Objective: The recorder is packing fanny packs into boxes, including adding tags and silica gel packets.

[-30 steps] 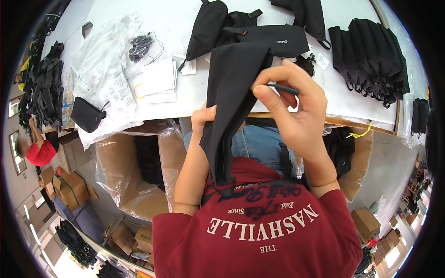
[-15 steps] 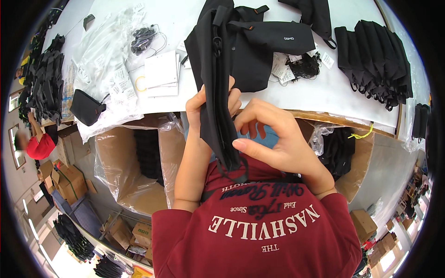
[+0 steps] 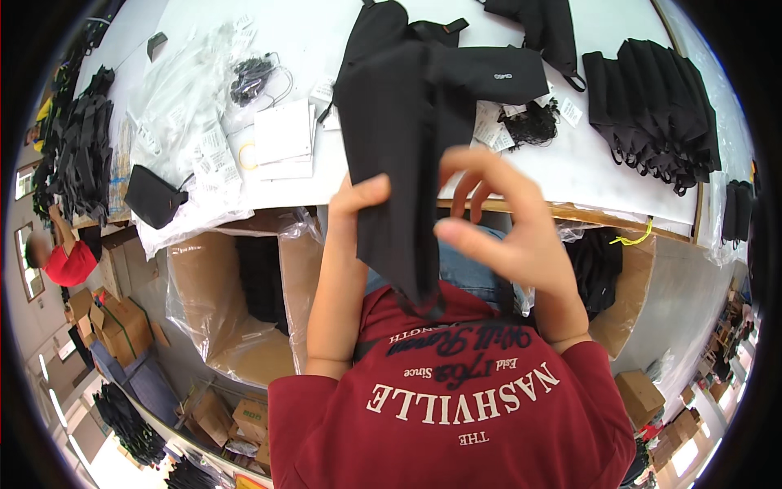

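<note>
Black pouch point(image 3: 399, 163) has turned since last frame, smooth side now facing camera; right hand point(image 3: 509, 220) slightly higher, motion-blurred, thumb and fingers wide apart beside it, contact unclear. Left hand point(image 3: 360, 198) grips pouch over table edge point(image 3: 603, 215), fingers mostly hidden behind.

I note a white worktop point(image 3: 582, 186) with a wooden front edge point(image 3: 595, 214), grey floor point(image 3: 676, 285) at right, framed windows point(image 3: 27, 186) at far left and lit strip lights point(image 3: 59, 409) at lower left.
</note>
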A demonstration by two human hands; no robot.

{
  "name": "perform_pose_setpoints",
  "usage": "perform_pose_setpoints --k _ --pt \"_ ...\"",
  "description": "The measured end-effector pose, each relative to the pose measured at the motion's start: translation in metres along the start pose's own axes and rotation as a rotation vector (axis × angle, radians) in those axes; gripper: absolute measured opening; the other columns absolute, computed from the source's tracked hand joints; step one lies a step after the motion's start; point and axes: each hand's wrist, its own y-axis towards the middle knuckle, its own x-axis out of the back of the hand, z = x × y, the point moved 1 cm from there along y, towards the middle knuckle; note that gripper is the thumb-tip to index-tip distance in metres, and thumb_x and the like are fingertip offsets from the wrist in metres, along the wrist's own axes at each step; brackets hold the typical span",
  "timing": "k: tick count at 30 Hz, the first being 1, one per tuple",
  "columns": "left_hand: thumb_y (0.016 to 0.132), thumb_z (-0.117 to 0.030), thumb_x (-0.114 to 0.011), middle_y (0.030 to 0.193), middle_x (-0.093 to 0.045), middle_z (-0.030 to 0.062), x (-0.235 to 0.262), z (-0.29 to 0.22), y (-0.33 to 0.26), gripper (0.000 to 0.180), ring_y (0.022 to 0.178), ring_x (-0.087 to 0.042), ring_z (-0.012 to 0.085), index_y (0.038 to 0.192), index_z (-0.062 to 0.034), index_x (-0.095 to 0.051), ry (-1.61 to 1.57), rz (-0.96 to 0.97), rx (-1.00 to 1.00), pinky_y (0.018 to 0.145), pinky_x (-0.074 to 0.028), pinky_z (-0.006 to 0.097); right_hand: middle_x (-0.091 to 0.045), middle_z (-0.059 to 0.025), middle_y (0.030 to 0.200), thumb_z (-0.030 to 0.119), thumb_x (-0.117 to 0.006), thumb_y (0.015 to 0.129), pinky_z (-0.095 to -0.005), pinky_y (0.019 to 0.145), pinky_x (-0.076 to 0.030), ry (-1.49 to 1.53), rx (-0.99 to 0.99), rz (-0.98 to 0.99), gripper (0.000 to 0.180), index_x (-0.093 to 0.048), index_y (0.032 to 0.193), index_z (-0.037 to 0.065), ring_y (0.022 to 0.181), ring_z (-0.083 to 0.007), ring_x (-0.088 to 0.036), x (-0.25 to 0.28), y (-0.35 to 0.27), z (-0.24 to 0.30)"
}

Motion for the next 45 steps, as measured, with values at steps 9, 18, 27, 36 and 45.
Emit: perform_pose_setpoints --k 9,18,27,36,45 --pt "0.069 -0.01 -0.073 0.109 -0.061 0.0129 -0.014 0.002 0.001 0.063 0.095 -0.062 0.0187 0.125 0.005 -0.047 0.14 0.034 0.227 0.082 -0.051 0.028 -0.063 -0.0051 0.102 0.008 -0.07 0.08 -0.0214 0.066 -0.045 -0.043 0.211 -0.384 0.039 -0.063 0.118 0.007 0.075 -0.0075 -0.055 0.032 0.015 -0.011" --pt "0.072 -0.009 -0.071 0.106 -0.061 0.0133 -0.008 0.005 0.004 0.057 0.09 -0.064 0.0193 0.123 0.0049 -0.048 0.022 -0.038 0.218 0.079 -0.053 0.029 -0.063 -0.0026 0.081 0.002 -0.071 0.077 -0.0218 0.056 -0.041 -0.122 0.253 -0.449 0.017 -0.064 0.093 0.005 0.067 -0.0097 -0.057 0.02 0.002 -0.013" --pt "0.078 -0.012 -0.067 0.099 -0.064 0.013 -0.015 0.01 0.003 0.046 0.081 -0.066 0.0192 0.119 0.0046 -0.051 -0.063 -0.133 0.114 0.071 -0.055 0.027 -0.055 -0.0038 0.067 0.003 -0.072 0.074 -0.0276 0.05 -0.039 -0.374 0.278 -0.319 0.012 -0.064 0.082 0.005 0.057 -0.0161 -0.051 0.012 -0.001 0.001" --pt "0.097 -0.018 -0.047 0.074 -0.038 0.0008 0.012 0.006 0.018 0.018 0.061 -0.031 0.0106 0.084 -0.006 -0.044 -0.467 -0.052 0.05 0.054 -0.028 0.025 -0.053 -0.0037 0.067 0.009 -0.073 0.074 -0.031 0.05 -0.039 -0.271 0.316 -0.01 0.013 -0.063 0.082 0.007 0.058 -0.0197 -0.052 -0.022 -0.014 -0.003" --pt "0.096 -0.015 -0.047 0.073 -0.035 0.0005 0.011 0.004 0.019 0.015 0.059 -0.027 0.0108 0.083 -0.0072 -0.044 -0.484 -0.096 0.02 0.052 -0.024 0.026 -0.056 -0.0025 0.068 0.01 -0.073 0.075 -0.0303 0.05 -0.039 -0.244 0.285 -0.007 0.012 -0.063 0.081 0.007 0.056 -0.0186 -0.052 -0.022 -0.011 -0.003"
